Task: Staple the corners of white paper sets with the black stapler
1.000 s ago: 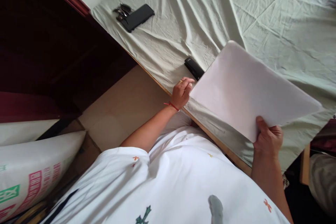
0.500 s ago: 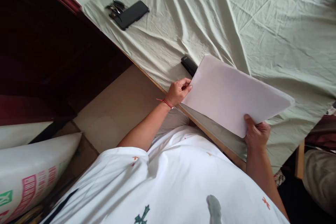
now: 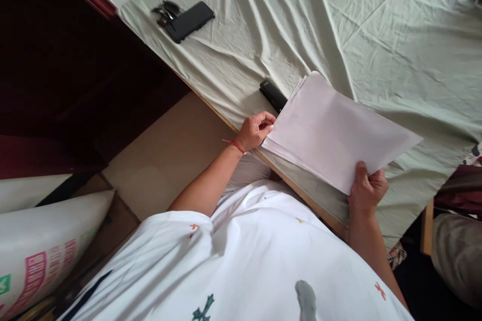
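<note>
Several white paper sheets (image 3: pixel 335 130) lie in a loose stack, tilted over the bed's near edge, their left edges slightly fanned. My right hand (image 3: pixel 367 188) grips the stack's near right corner, thumb on top and fingers underneath. At the left edge, my left hand (image 3: pixel 256 133), with a red string bracelet at the wrist, pinches the sheets between thumb and fingertips. A black stapler (image 3: pixel 272 94) rests on the cloth just beyond my left hand, its right end partly covered by the paper.
The pale green sheet (image 3: pixel 395 55) is wrinkled over the surface. A black phone (image 3: pixel 192 21) and a bunch of keys (image 3: pixel 165 11) sit at the far left. Dark wooden furniture (image 3: pixel 75 75) stands left, with a printed white sack (image 3: pixel 56 230) below it.
The upper sheets have shifted right and away from my left hand, so the stack's left edges are now staggered. My right hand has moved slightly left.
</note>
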A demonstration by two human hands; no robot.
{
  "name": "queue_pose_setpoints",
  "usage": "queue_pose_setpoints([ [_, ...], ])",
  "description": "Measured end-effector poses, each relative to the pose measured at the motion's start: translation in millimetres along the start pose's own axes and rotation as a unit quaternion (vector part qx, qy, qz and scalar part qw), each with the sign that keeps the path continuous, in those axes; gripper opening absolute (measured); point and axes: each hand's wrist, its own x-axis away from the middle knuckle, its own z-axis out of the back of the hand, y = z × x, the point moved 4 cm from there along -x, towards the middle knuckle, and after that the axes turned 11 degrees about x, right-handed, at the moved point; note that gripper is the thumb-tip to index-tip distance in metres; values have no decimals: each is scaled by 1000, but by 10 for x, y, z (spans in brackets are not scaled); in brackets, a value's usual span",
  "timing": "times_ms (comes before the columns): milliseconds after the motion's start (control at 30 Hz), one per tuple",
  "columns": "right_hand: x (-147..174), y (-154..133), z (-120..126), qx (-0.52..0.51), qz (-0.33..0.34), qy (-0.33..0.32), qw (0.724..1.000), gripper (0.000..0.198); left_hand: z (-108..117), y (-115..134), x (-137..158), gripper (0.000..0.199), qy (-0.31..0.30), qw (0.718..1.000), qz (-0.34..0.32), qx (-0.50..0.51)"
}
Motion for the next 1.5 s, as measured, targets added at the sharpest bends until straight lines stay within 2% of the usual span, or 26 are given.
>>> queue_pose_setpoints([
  [167, 0, -23, -13, -1, 0, 15, 1000, 48, 9, 0, -16, 20, 40, 998, -17, -44],
  [400, 9, -72, -26, -27, -1, 31, 999, 47, -36, 37, 12, 28, -45, 999, -2, -23],
  [500, 1, -57, -20, -27, 2, 35, 999, 45, -32, 2, 0, 22, -18, 998, -10, -52],
  [667, -2, -19, -10, -28, 3, 38, 999, 43, -25, 80, -8, 37, 24, 993, -39, -106],
  [867, 3, -24, -4, -42, 4, 45, 998, 40, -37, 108, 18, 28, -47, 998, -6, -41],
  [1067, -8, -20, -8, -36, -2, 51, 998, 45, -24, 63, -4, 33, 3, 996, -26, -82],
  [1300, 7, -54, -15, -48, 0, 48, 998, 42, -37, 105, 22, 24, -57, 998, -4, -31],
  [1400, 6, -49, -20, -48, 2, 46, 998, 39, -34, 55, 13, 23, -32, 998, -7, -57],
  [1500, 2, -48, -25, -53, 2, 45, 998, 39, -31, 52, 3, 33, -7, 996, -22, -83],
])
